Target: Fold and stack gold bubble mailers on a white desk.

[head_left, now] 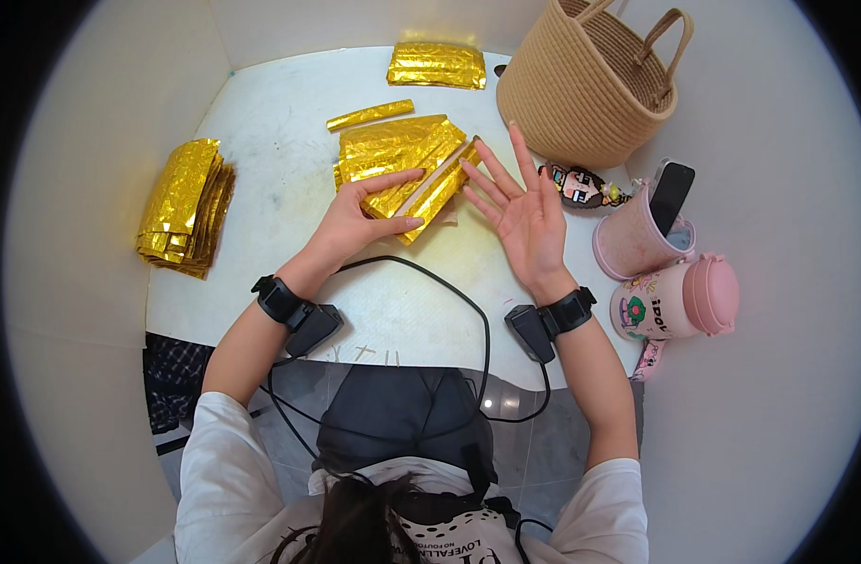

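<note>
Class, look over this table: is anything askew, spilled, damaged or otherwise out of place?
Nothing is spilled or broken. The gold foil sheets under the left hand lie fanned and askew, unlike the squared stack at the left edge. One folded strip lies loose behind them. The right hand is open, palm up.

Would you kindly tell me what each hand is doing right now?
Left hand: open, fingers pressing flat on the gold foil sheet.
Right hand: open, palm up, holding nothing.
</note>
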`<state>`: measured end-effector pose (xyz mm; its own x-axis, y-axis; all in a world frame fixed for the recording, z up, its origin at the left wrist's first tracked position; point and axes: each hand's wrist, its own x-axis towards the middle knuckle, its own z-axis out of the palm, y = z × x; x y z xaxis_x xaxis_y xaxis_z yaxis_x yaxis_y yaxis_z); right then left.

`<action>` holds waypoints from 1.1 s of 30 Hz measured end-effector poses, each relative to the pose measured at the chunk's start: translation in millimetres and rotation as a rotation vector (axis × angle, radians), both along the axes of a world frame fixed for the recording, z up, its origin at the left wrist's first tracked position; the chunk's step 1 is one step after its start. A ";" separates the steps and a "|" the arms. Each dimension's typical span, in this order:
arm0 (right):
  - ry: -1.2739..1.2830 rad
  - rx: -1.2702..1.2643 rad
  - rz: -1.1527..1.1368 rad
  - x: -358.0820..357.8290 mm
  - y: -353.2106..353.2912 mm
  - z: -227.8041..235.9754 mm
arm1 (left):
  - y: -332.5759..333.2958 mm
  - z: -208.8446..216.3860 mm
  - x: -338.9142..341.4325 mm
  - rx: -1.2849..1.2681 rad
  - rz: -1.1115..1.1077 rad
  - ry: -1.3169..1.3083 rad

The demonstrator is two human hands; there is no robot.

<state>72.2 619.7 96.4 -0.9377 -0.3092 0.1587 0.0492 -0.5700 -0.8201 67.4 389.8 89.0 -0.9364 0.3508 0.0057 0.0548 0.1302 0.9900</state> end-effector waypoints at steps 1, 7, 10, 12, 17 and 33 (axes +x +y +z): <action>-0.001 0.000 0.000 0.1 -0.3 0.3 | -0.4 -0.7 -0.3 -0.001 0.000 0.005; 0.007 0.008 -0.005 -0.7 -0.3 -0.3 | -0.3 0.2 -0.2 -0.002 -0.003 -0.002; 0.012 0.003 0.000 -0.6 -0.3 -1.2 | -0.1 0.2 0.2 -0.006 -0.005 0.006; 0.010 0.002 0.002 -0.9 0.0 -1.8 | 0.1 -0.2 0.1 -0.007 -0.007 0.010; 0.022 0.032 0.000 -0.2 0.1 -0.3 | 0.2 -0.8 -0.1 -0.007 -0.010 0.009; -0.014 0.128 -0.024 -1.1 1.8 -3.3 | -0.5 -3.2 -0.9 -0.019 -0.021 0.013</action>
<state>71.1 621.5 93.1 -0.9468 -0.3039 0.1064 0.0487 -0.4619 -0.8856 66.6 389.2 85.8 -0.9286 0.3710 0.0110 0.0708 0.1479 0.9865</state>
